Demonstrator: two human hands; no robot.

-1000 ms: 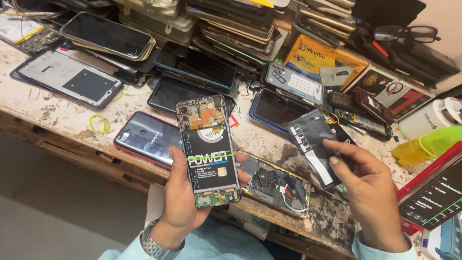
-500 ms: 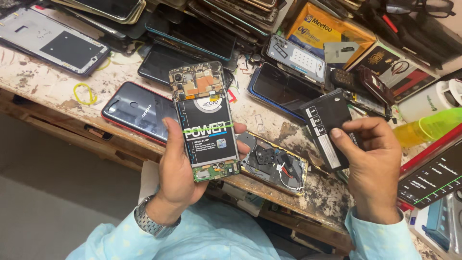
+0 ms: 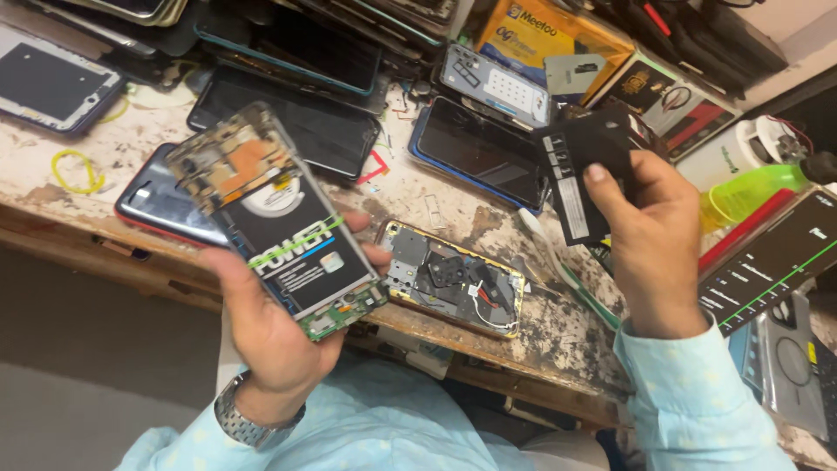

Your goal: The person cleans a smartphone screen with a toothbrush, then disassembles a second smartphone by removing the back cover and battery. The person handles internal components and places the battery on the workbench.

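My left hand (image 3: 270, 327) grips an opened phone (image 3: 275, 218) with its back cover off, so a black battery and green circuit board show. It is tilted, top end to the upper left, above the bench's front edge. My right hand (image 3: 649, 231) holds a loose black battery (image 3: 580, 166) upright by its lower half, over the right part of the bench. Between the hands, a second opened phone frame (image 3: 453, 279) with a gold rim lies flat on the bench.
The worn wooden bench (image 3: 96, 187) carries several phones: a red-edged one (image 3: 161, 205), a blue-edged one (image 3: 479, 148) and a white frame (image 3: 52, 83). Boxes (image 3: 540, 35) and stacked phones fill the back. A yellow-green bottle (image 3: 750, 192) lies at right.
The view has shifted closer to the bench. My left hand has tilted the opened phone to the left. My right hand has raised the loose battery higher and more upright.
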